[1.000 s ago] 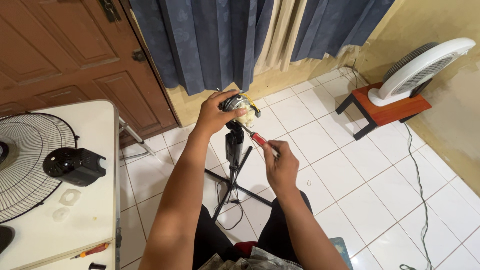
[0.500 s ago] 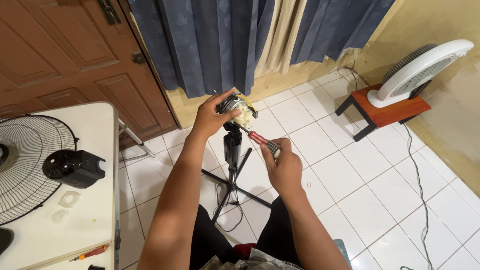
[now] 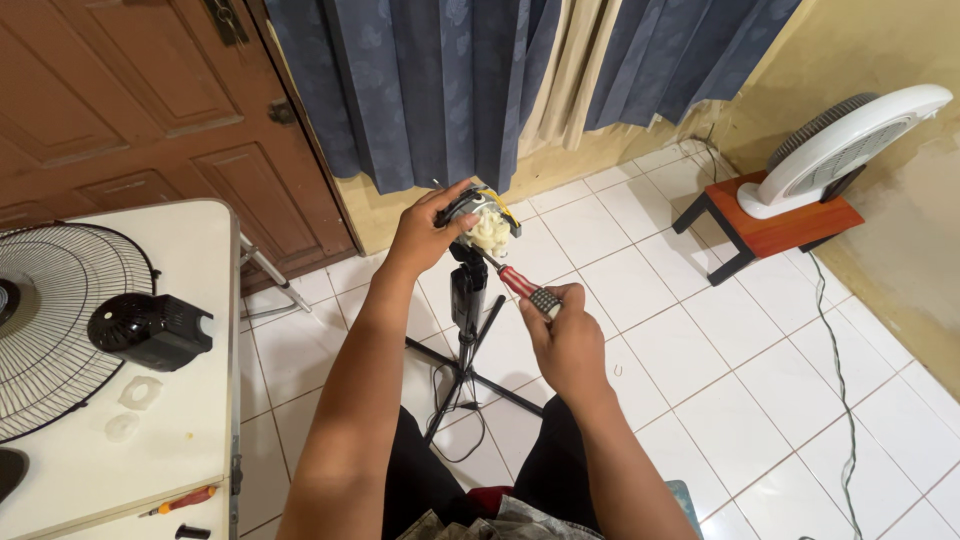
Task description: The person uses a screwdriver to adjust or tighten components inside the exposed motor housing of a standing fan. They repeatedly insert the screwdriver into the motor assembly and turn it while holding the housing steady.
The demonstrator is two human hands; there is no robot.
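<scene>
The small fan motor unit (image 3: 482, 222), held up by the left hand (image 3: 428, 232), shows a cream, slightly glossy plastic gear housing with a dark metal body behind it. The screwdriver (image 3: 520, 286) in the right hand (image 3: 567, 340) has a thin bare-metal shaft and a translucent red plastic handle with a black ribbed grip. The white floor tiles (image 3: 760, 400) are glazed and shiny. The blue curtain (image 3: 440, 90) is matt woven cloth. The brown panelled door (image 3: 130, 110) is wood with a dull satin finish. The wire fan guard (image 3: 60, 340) is black-coated metal, lying on a smooth white table top (image 3: 190, 460).
</scene>
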